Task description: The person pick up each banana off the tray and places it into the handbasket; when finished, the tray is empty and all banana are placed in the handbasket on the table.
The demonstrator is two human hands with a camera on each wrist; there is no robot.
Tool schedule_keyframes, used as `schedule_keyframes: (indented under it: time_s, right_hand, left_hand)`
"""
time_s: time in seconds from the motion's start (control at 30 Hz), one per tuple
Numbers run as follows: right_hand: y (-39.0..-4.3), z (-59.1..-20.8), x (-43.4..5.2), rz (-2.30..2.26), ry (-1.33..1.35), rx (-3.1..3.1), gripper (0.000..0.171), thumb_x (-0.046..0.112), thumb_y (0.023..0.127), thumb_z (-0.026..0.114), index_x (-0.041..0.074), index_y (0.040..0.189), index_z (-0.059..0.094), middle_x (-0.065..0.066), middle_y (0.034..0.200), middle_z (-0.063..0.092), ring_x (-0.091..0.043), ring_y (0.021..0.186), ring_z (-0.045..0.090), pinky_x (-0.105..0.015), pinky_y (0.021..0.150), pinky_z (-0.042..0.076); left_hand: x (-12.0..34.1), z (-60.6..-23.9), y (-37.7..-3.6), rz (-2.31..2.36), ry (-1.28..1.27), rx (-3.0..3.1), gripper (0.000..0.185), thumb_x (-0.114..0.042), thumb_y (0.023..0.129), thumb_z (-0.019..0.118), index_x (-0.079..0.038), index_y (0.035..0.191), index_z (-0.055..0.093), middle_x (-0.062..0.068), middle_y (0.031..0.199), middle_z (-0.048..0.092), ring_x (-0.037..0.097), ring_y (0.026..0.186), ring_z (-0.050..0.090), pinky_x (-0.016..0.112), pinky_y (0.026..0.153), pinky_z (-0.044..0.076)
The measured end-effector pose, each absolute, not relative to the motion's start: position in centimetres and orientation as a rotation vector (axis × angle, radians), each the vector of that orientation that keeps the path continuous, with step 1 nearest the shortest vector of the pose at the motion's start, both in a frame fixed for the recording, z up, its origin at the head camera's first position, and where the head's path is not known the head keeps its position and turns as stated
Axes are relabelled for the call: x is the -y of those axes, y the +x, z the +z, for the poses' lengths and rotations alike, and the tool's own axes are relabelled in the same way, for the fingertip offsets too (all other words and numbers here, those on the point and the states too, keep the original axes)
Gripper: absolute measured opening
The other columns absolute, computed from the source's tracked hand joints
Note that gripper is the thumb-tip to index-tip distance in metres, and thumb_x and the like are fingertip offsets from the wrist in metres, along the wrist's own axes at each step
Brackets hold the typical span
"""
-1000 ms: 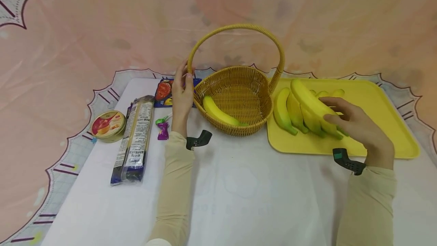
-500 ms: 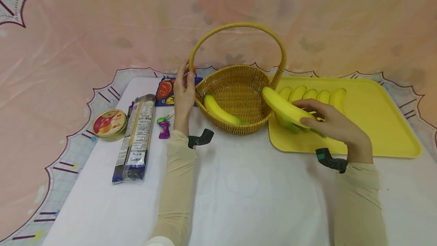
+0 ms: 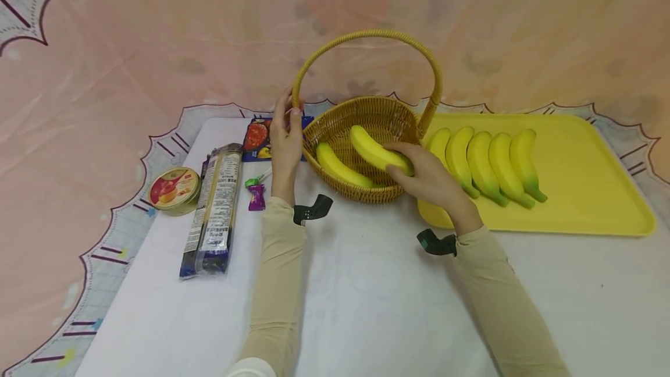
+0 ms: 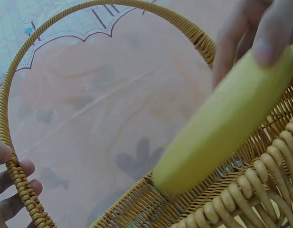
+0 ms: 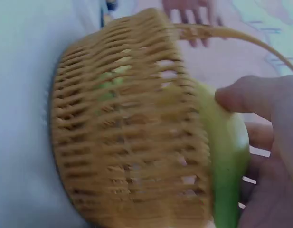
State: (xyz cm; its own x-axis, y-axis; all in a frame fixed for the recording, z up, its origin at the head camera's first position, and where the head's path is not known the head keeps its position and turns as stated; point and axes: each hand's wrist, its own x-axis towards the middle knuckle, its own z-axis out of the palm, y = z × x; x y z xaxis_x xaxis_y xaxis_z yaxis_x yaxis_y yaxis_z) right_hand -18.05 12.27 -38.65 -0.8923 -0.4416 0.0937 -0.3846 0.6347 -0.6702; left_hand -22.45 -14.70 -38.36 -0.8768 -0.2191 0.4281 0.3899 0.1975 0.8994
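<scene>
Head view: right hand (image 3: 429, 176) pinches a banana (image 3: 378, 150) over the basket (image 3: 361, 192); left wrist view: left hand (image 4: 11, 205) grips the handle (image 4: 4, 114) opposite, where slackness could permit tipping; right wrist view: rim (image 5: 199, 152) beside the pinch, tight clearance risking a snag.

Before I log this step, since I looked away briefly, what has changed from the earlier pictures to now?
The right hand, gripping a curved yellow banana throughout, has moved left from above the rectangular yellow tray to over the woven brown wicker basket. Nothing was taken up or let go. Unchanged: the left hand holding the basket's arched handle, another banana inside, and five bananas on the tray.
</scene>
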Motion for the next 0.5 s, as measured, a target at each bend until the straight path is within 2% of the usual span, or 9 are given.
schedule_keyframes:
  time_s: [0.3,0.5]
  right_hand:
    - [-20.8,-39.6,-8.7,-0.834,-0.797,-2.731,0.045,0.016,0.092,0.056,0.006,0.134,0.049,-0.013,0.13,0.056,-0.027,0.111,0.054,-0.044,0.098,0.042]
    - [-22.4,-40.2,-7.7,-0.711,-0.794,-2.651,0.046,0.019,0.093,0.056,0.007,0.136,0.047,-0.012,0.13,0.057,-0.027,0.113,0.054,-0.044,0.101,0.041]
  left_hand:
    - [14.4,-38.3,-22.5,-1.708,-0.181,2.007,0.04,-0.02,0.101,0.043,-0.014,0.141,0.043,0.014,0.126,0.058,0.021,0.119,0.055,0.031,0.104,0.041]
    - [14.5,-38.4,-22.4,-1.723,-0.157,2.0,0.041,-0.02,0.101,0.043,-0.014,0.141,0.044,0.016,0.125,0.058,0.025,0.121,0.054,0.032,0.104,0.041]
